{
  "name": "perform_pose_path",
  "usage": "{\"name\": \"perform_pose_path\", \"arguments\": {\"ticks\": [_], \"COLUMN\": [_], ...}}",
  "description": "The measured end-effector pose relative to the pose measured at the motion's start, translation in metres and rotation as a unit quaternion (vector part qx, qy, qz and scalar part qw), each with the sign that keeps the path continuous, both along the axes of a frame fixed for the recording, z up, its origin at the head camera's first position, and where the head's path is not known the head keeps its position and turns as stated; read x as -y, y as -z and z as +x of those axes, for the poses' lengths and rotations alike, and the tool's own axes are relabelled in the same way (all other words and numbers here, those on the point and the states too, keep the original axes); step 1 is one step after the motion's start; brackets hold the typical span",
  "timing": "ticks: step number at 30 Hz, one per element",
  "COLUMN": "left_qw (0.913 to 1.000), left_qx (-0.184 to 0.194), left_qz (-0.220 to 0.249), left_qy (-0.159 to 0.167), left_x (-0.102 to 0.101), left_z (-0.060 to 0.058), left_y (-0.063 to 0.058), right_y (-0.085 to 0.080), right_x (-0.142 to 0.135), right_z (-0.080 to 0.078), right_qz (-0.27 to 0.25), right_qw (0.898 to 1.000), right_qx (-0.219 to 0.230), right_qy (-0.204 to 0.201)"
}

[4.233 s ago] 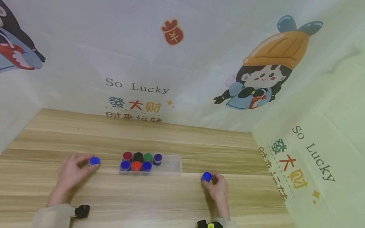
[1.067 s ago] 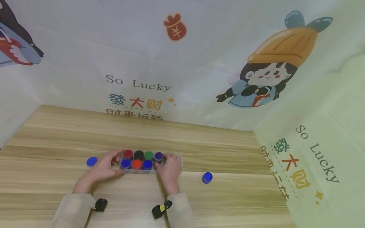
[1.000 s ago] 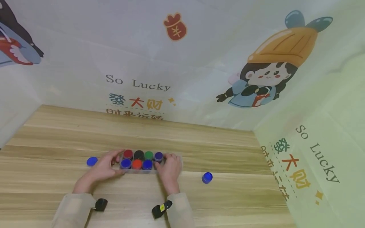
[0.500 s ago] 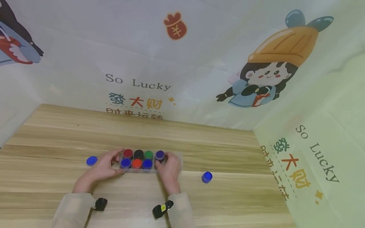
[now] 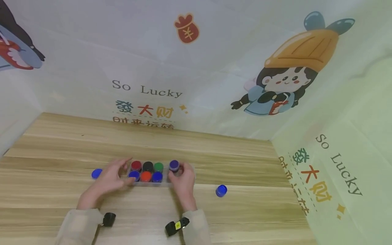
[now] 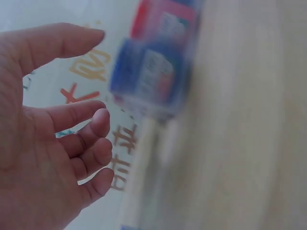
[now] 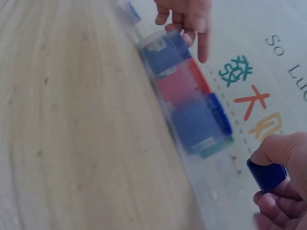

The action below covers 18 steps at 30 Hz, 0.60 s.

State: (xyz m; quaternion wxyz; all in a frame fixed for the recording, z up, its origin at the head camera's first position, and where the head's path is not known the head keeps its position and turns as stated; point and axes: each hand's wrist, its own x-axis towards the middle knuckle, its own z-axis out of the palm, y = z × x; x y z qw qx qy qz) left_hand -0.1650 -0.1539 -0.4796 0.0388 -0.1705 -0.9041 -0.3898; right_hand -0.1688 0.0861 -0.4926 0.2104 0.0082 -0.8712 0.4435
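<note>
A clear plastic box (image 5: 191, 174) holds two rows of small paint jars with red, black, green, blue and orange-red lids. My right hand (image 5: 184, 182) pinches a dark blue paint jar (image 5: 174, 165) between thumb and fingers, raised above the box's right half. The right wrist view has its dark blue lid (image 7: 266, 175) under the thumb. At the box's left end is my left hand (image 5: 111, 177), fingers spread apart and thumb close to the blue-lidded jar (image 5: 134, 176). In the left wrist view a gap shows between that hand's fingertips and the jars.
A flat blue lid (image 5: 96, 173) lies on the wooden table (image 5: 137, 217) left of my left hand. To the right of the box stands a blue jar (image 5: 221, 191). Printed cloth walls (image 5: 211, 85) rise behind and at both sides.
Earlier my hands held the blue lid and the blue jar, which now rest on the table. Both then moved to the box; the right has lifted the dark blue jar, the left has loosened.
</note>
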Motion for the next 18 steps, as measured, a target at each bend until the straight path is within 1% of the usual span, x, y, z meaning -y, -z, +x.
{"name": "perform_pose_path", "arguments": {"ticks": [3, 7, 10, 15, 18], "left_qw": [0.9995, 0.9947, 0.9891, 0.9816, 0.973], "left_qx": [-0.027, -0.082, -0.118, -0.154, -0.176], "left_qz": [0.017, 0.053, 0.073, 0.098, 0.131], "left_qy": [0.005, 0.031, 0.048, 0.057, 0.072], "left_x": [-0.007, -0.016, -0.024, -0.037, -0.047], "left_z": [0.0, -0.001, -0.001, 0.002, 0.005], "left_y": [-0.01, -0.02, -0.028, -0.045, -0.057], "right_y": [-0.005, -0.016, -0.027, -0.047, -0.06], "right_x": [0.0, 0.0, 0.0, 0.0, -0.001], "right_z": [0.002, 0.005, 0.008, 0.015, 0.02], "right_qz": [-0.024, -0.041, -0.052, -0.078, -0.093], "right_qw": [0.999, 0.997, 0.997, 0.995, 0.993], "right_qx": [-0.027, -0.058, -0.06, -0.054, -0.051], "right_qy": [-0.007, -0.014, -0.019, -0.036, -0.048]}}
